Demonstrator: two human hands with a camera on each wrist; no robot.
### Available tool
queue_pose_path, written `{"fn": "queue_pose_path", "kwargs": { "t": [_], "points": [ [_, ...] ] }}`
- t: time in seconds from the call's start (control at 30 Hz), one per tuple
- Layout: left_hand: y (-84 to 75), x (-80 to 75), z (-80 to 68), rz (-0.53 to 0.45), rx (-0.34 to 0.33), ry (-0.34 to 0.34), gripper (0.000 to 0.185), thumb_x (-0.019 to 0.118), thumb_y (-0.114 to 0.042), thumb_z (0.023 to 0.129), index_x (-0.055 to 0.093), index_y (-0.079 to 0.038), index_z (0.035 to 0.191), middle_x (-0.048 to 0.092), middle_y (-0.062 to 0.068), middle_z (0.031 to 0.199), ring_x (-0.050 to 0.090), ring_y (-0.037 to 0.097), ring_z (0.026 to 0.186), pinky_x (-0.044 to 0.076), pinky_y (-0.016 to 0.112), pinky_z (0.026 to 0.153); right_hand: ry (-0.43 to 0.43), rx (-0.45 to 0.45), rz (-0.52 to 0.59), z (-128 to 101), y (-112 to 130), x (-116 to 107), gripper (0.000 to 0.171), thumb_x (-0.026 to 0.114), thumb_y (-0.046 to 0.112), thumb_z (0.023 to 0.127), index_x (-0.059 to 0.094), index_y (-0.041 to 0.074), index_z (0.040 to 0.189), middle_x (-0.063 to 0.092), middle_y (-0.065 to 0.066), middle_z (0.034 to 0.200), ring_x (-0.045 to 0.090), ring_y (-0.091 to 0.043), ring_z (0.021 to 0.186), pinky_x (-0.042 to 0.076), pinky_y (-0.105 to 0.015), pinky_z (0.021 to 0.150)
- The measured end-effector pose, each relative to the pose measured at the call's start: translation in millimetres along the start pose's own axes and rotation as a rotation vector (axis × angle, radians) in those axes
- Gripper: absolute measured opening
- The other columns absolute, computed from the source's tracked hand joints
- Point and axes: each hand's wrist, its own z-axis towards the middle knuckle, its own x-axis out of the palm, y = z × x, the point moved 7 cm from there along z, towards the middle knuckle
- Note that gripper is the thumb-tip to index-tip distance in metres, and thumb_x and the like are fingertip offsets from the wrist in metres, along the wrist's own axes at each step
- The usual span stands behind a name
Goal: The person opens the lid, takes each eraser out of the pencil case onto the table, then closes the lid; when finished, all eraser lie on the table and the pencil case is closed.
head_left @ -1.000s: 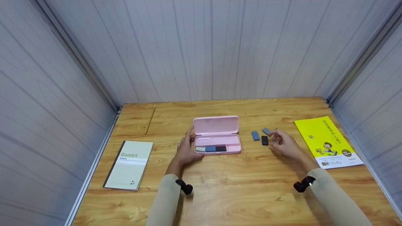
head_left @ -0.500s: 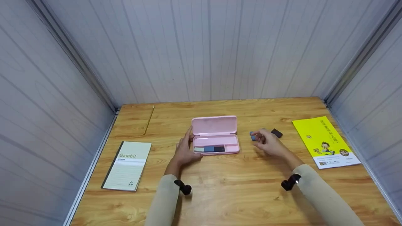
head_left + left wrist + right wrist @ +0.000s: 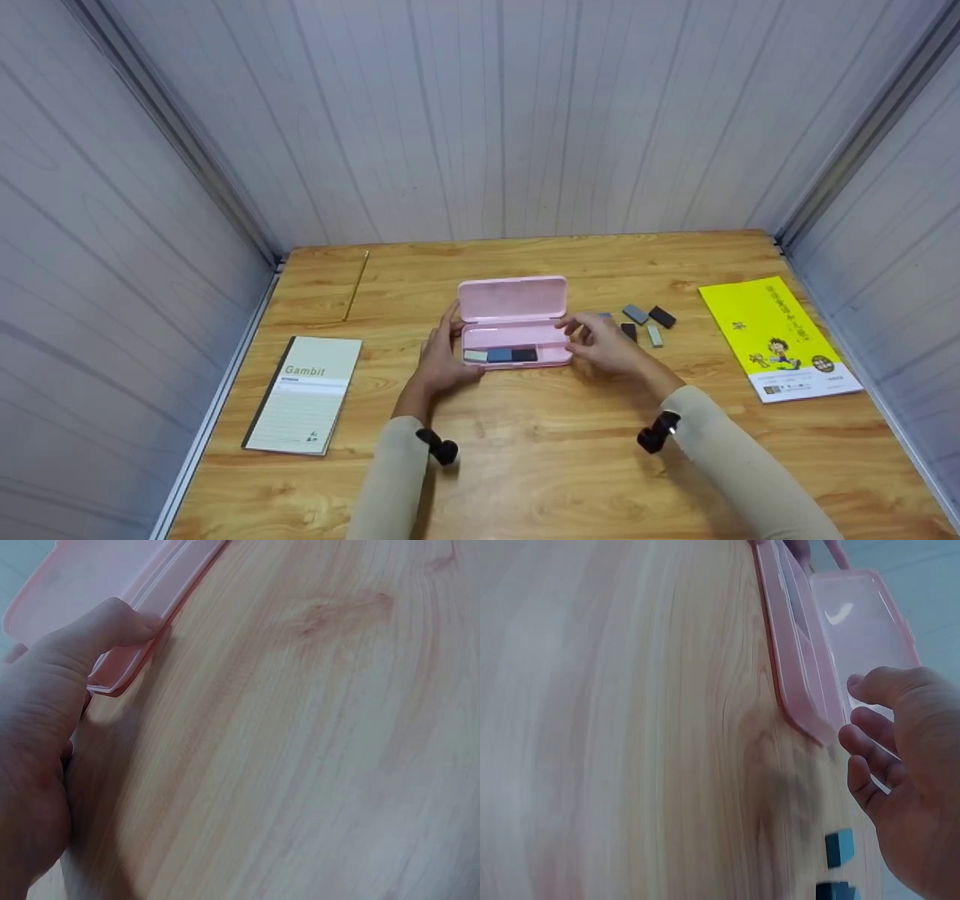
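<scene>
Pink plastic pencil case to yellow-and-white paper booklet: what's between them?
Head view: the person's right hand, a mostly hidden blue block, a grey-blue rectangular block, a black rectangular block, a second black block and a pale rectangular block.

Open pink plastic case (image 3: 514,331), lid raised, between side edges of wooden table (image 3: 540,465), pale, blue and black rectangular blocks (image 3: 499,355) inside

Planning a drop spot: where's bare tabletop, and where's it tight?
Free: the table between the sleeves, near side of the pink case; also the far patch between the pencil and the raised lid. Crowded: right of the case, where the right hand and small blocks cluster; the left hand grips its left end.
</scene>
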Motion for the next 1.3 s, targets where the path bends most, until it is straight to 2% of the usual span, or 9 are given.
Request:
{"fn": "queue_pose_path", "kwargs": {
  "t": [0.13, 0.4, 0.5, 0.73, 0.93, 1.1, 1.3],
  "points": [
    [-0.4, -0.3, 0.3, 0.002, 0.003, -0.002, 0.141, 0.103, -0.026, 0.070, 0.017, -0.034, 0.181, 0.066, 0.007, 0.159, 0.050, 0.032, 0.151, 0.026, 0.057, 0.129, 0.043, 0.027, 0.031, 8, 9, 11, 0.037, 0.069, 0.002, 0.108, 0.068, 0.000, 0.145, 0.073, -0.028, 0.135, 0.066, -0.023, 0.103, 0.052, -0.023, 0.085],
    [-2.3, -0.4, -1.1, -0.018, 0.019, -0.002, 0.141, 0.103, -0.024, 0.069, 0.017, -0.033, 0.181, 0.067, 0.007, 0.157, 0.051, 0.032, 0.151, 0.025, 0.059, 0.127, 0.076, 0.019, 0.025, 19, 21, 32, 0.037, 0.072, 0.006, 0.107, 0.070, 0.001, 0.144, 0.077, -0.024, 0.138, 0.070, -0.023, 0.104, 0.054, -0.023, 0.085],
    [-3.6, -0.9, -1.4, -0.022, 0.029, -0.005, 0.141, 0.103, -0.023, 0.069, 0.019, -0.029, 0.181, 0.068, 0.008, 0.156, 0.051, 0.033, 0.150, 0.025, 0.060, 0.125, 0.085, 0.014, 0.027, 21, 23, 37, 0.037, 0.072, 0.004, 0.107, 0.070, 0.002, 0.143, 0.078, -0.023, 0.139, 0.070, -0.024, 0.106, 0.055, -0.025, 0.088],
    [-2.9, -0.6, -1.9, -0.009, 0.008, -0.004, 0.140, 0.104, -0.022, 0.070, 0.018, -0.030, 0.181, 0.067, 0.008, 0.157, 0.051, 0.032, 0.151, 0.026, 0.058, 0.128, 0.105, -0.002, 0.011, 25, 23, 47, 0.035, 0.073, 0.003, 0.106, 0.073, 0.002, 0.140, 0.079, -0.019, 0.138, 0.073, -0.028, 0.111, 0.057, -0.028, 0.095],
    [-3.3, -0.4, -1.7, -0.010, -0.006, -0.004, 0.140, 0.105, -0.023, 0.071, 0.018, -0.033, 0.180, 0.066, 0.008, 0.158, 0.050, 0.033, 0.152, 0.023, 0.061, 0.132, 0.104, 0.009, 0.015, 23, 22, 50, 0.033, 0.073, 0.004, 0.105, 0.074, 0.003, 0.138, 0.078, -0.019, 0.133, 0.074, -0.035, 0.119, 0.059, -0.037, 0.101],
    [-3.4, -0.4, -1.2, -0.017, -0.001, -0.007, 0.140, 0.105, -0.021, 0.070, 0.019, -0.033, 0.180, 0.066, 0.009, 0.158, 0.050, 0.033, 0.152, 0.023, 0.061, 0.132, 0.108, 0.050, 0.002, 22, 16, 53, 0.033, 0.073, 0.007, 0.107, 0.075, 0.008, 0.140, 0.076, -0.015, 0.134, 0.069, -0.027, 0.117, 0.054, -0.036, 0.103],
    [-5.0, -1.1, -2.4, -0.019, 0.009, -0.008, 0.141, 0.105, -0.020, 0.069, 0.019, -0.032, 0.180, 0.067, 0.008, 0.157, 0.051, 0.032, 0.150, 0.024, 0.059, 0.130, 0.108, 0.013, 0.034, 24, 17, 56, 0.032, 0.074, 0.004, 0.104, 0.076, 0.005, 0.136, 0.079, -0.018, 0.126, 0.063, -0.015, 0.100, 0.051, -0.025, 0.090]
  ]
}}
